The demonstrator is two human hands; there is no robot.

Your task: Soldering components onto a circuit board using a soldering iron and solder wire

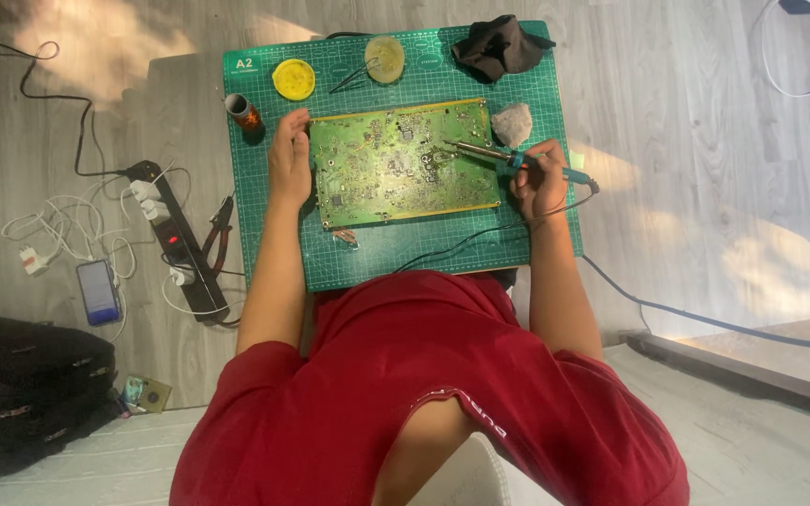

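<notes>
Two hands work at a green circuit board point(403, 161) in the middle of the cutting mat point(424, 258) on the floor. The left hand point(289, 157) rests open against the board's left edge; keeping it pressed flat would steady the board. The right hand point(538, 180) has its grip closed around a soldering iron point(503, 157), tip on the board. The iron's cord point(461, 244) trails along the mat's near edge, and a grey sponge point(513, 124) sits just beside the board's far right corner.

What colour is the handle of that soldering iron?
The soldering iron handle is teal-blue, held in the right hand; head view.

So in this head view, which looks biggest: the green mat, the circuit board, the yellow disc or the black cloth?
Largest to smallest, as they look:
1. Green mat
2. Circuit board
3. Black cloth
4. Yellow disc
All lie flat on the same mat, so nearness to the camera hardly skews the order.
</notes>
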